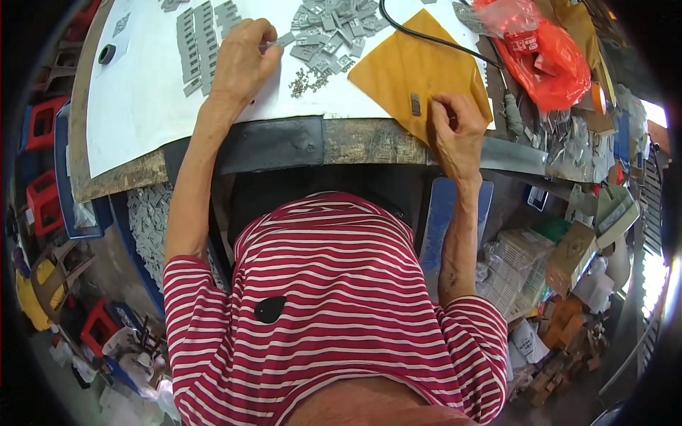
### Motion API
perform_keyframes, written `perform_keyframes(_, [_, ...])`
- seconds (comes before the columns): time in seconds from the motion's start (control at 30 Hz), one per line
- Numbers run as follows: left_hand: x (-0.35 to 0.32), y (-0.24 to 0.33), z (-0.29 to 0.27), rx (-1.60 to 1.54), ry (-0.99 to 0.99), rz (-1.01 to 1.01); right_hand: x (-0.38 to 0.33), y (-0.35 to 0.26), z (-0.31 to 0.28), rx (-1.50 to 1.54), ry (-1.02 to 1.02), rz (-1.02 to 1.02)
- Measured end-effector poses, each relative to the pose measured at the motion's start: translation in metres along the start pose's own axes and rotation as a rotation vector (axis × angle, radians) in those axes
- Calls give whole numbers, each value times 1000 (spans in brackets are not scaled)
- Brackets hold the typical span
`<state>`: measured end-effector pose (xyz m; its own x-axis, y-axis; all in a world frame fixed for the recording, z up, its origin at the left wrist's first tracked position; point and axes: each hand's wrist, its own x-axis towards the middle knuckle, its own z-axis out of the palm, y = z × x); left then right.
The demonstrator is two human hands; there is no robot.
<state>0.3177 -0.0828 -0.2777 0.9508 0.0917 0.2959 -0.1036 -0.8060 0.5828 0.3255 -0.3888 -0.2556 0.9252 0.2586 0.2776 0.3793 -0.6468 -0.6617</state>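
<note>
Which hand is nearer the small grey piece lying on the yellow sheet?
Right. The right hand rests just beside the small grey piece on the yellow sheet; the left hand is far across the white tabletop.

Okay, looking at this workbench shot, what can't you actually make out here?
Head view only:
- What the left hand pinches: a small grey piece shows past the fingers, its shape hidden by them.
- The right hand fingertips curl under, hiding any contact with the yellow sheet.
- The tiny metal bits are too small to identify.
- The grey parts pile and black cable are cut off by the top edge.
</note>
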Motion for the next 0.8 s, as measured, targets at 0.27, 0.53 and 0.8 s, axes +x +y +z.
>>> perform_keyframes(0.27, [-5,9,3,-134,41,-54,9,4,4,0,-155,-36])
perform_keyframes(0.53, [-9,23,-8,-246,157,-51,20,8,4,-11,-271,-170])
perform_keyframes(0.8, [-30,51,-17,-535,154,-116,27,14,5,-121,-327,-303])
